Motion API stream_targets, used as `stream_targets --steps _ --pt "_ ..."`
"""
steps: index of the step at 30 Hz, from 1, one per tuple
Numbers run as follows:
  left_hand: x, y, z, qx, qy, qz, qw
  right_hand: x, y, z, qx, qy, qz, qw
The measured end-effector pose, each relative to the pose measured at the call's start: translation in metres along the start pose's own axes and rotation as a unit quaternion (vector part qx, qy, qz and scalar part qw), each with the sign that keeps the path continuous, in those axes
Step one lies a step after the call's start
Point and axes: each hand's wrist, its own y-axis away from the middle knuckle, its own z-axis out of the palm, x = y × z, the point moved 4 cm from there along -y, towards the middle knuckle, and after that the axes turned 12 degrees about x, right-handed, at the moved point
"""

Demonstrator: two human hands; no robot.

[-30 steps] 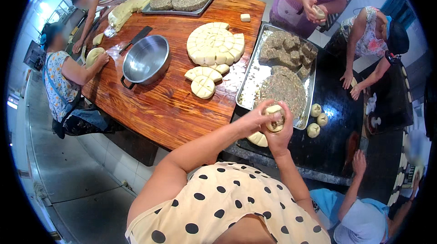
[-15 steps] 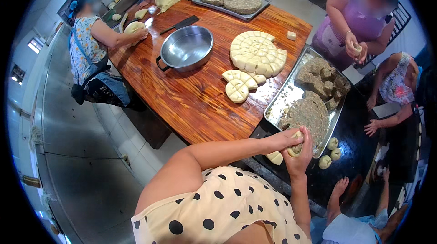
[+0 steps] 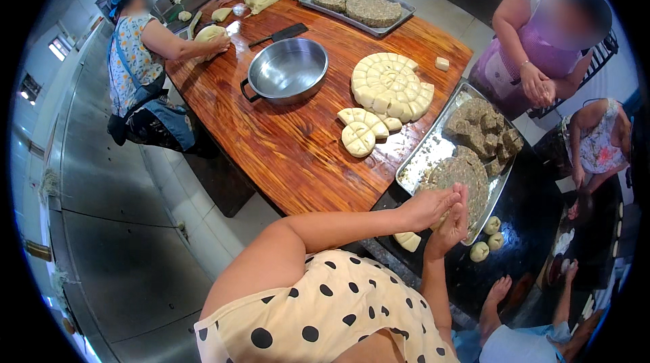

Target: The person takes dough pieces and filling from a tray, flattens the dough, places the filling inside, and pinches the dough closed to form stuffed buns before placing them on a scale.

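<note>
My left hand [image 3: 428, 210] and my right hand [image 3: 449, 229] are cupped together over the near edge of a metal tray. Between my palms is a piece of dough, now almost wholly hidden by my fingers. A round slab of speckled brown filling [image 3: 467, 172] lies in the tray [image 3: 428, 141] just beyond my hands, with broken chunks of filling [image 3: 479, 123] behind it. Below my left hand sits a cut dough piece [image 3: 407, 241]. Three closed dough balls [image 3: 479, 251] rest on the dark surface to the right of my right hand.
On the wooden table [image 3: 298, 160] are a large dough round cut into pieces [image 3: 389, 82], smaller cut dough [image 3: 357, 140], a steel pan [image 3: 288, 69], a dark cleaver [image 3: 288, 33] and another filling tray [image 3: 369, 18]. Co-workers stand at the far left and along the right.
My hands have closed over the filled dough, which showed between them before. The co-worker in purple at right has brought both hands together, and the person in the floral top has drawn their hands back.
</note>
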Motion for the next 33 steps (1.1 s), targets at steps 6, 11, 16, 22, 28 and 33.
stream_targets --steps 6,11,16,22,28,33 --pt "-0.035 -0.005 0.006 -0.086 0.176 -0.126 0.973 -0.031 0.001 0.014 -0.091 0.082 -0.234 0.964" --pt "0.005 -0.008 -0.010 -0.129 0.363 -0.266 0.884 -0.034 -0.004 0.000 -0.118 0.097 -0.234 0.960" --pt "0.000 0.001 -0.008 -0.022 0.501 -0.279 0.819 -0.045 0.000 0.000 0.003 0.005 -0.135 0.991" --pt "-0.044 0.014 0.030 0.036 0.591 -0.316 0.741 -0.060 0.009 0.021 -0.050 0.107 -0.236 0.965" --pt "-0.053 0.011 0.035 -0.004 0.607 -0.310 0.731 -0.059 0.011 0.019 -0.055 0.093 -0.249 0.962" --pt "-0.053 0.010 0.029 -0.037 0.582 -0.310 0.751 -0.060 0.015 0.018 -0.050 0.141 -0.303 0.941"
